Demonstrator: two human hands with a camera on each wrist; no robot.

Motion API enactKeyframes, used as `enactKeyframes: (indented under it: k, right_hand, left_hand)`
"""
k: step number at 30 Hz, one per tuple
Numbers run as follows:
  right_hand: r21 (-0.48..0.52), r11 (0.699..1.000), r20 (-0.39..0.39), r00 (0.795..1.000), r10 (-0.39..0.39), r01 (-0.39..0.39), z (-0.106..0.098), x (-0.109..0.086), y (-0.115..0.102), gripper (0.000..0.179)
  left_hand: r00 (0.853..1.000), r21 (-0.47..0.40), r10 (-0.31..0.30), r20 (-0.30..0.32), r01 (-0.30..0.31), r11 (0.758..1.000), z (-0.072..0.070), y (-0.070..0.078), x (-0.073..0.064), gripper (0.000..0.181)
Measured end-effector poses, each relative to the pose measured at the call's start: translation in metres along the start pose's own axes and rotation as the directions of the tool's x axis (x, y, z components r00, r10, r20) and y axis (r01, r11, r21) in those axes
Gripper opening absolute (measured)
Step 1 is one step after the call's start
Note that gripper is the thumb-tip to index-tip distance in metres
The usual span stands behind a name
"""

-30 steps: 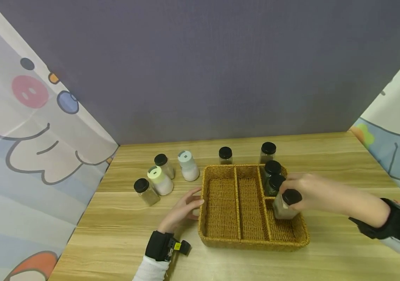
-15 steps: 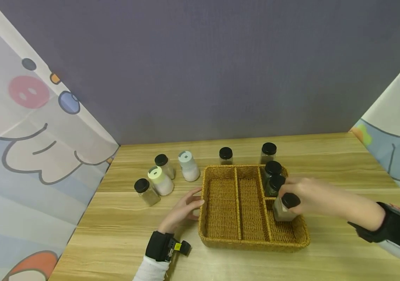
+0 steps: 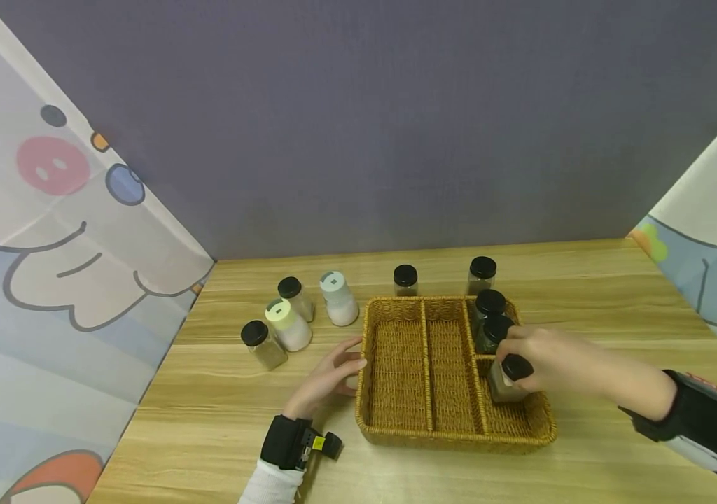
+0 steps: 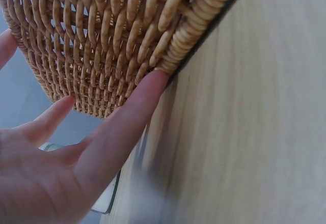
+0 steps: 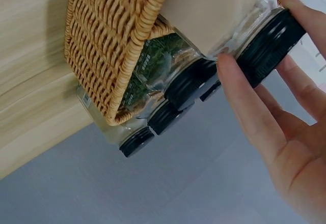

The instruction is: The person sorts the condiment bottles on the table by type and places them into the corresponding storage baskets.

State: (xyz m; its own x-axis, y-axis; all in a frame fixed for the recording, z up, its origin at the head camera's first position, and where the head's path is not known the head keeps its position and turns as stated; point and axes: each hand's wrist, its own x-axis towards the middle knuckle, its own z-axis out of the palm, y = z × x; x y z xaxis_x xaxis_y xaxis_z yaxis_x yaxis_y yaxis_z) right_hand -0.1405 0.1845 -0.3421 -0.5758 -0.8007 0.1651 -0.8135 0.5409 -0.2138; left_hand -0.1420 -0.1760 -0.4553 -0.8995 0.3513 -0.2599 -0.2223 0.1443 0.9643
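No words or numbers readable. Pale lettering (image 5: 146, 67) on green-filled jar (image 5: 165, 56), just beyond right hand (image 3: 541, 360): too small to make out. Yellow tag (image 3: 318, 442) at black wrist strap (image 3: 281, 441), behind left hand (image 3: 325, 379): any marking too small to read.

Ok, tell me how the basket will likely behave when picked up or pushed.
The basket would probably lift heavier on its right, where the two green jars stand. Being wide and low, it seems likelier to slide than tip. Its woven walls look fairly stiff, keeping their shape where the left hand touches.
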Motion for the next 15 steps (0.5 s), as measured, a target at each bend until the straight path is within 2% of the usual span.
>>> enactKeyframes:
  k: [8, 15]
  right_hand:
    - [-0.017, 1.000, 0.015, 1.000, 0.014, -0.014, 0.006, 0.000, 0.001, 0.030]
    - [-0.001, 1.000, -0.010, 1.000, -0.027, 0.027, 0.012, 0.000, 0.003, 0.031]
  left_hand:
    - [1.000, -0.003, 0.007, -0.005, -0.007, 1.000, 0.001, 0.001, -0.001, 0.063]
    - [1.000, 0.000, 0.007, -0.005, -0.007, 1.000, 0.002, 0.002, -0.002, 0.063]
